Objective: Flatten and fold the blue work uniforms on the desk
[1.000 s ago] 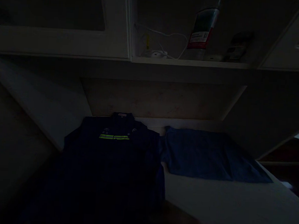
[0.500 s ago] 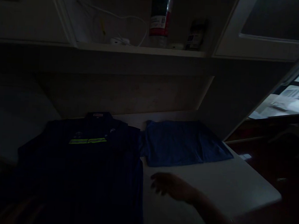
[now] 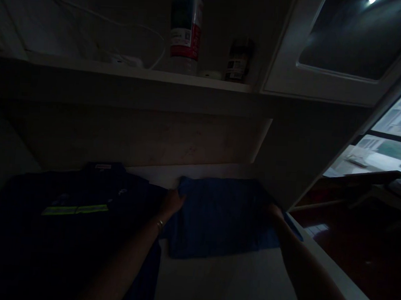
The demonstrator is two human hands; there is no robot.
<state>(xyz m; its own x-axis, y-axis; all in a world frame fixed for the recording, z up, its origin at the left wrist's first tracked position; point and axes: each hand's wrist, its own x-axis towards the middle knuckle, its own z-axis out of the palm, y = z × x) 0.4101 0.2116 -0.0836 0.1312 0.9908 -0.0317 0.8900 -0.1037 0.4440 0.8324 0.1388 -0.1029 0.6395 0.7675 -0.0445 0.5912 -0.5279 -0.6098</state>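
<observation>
A blue folded cloth (image 3: 216,219), perhaps a garment, lies flat on the white tabletop (image 3: 212,286). At its upper left edge, my left hand (image 3: 173,201) has its fingers closed on the fabric. My right hand (image 3: 273,213) is on the cloth's right part; dimness and blur hide its fingers. Left of the cloth, a dark navy work shirt (image 3: 79,242) is spread out with its collar toward the wall and a yellow-green reflective strip (image 3: 75,210) across the chest. My left forearm passes over this shirt.
Above the table runs a shelf (image 3: 137,72) holding a bottle with a red label band (image 3: 186,31), a dark jar (image 3: 237,61) and a white cable (image 3: 116,23). A cabinet door (image 3: 330,85) is at upper right. Beyond the table's right edge are dark floor and a window (image 3: 399,121).
My left hand has come up from the lower left to the cloth's left edge. My right hand has moved from the bare tabletop to the cloth's right part. The view has shifted right.
</observation>
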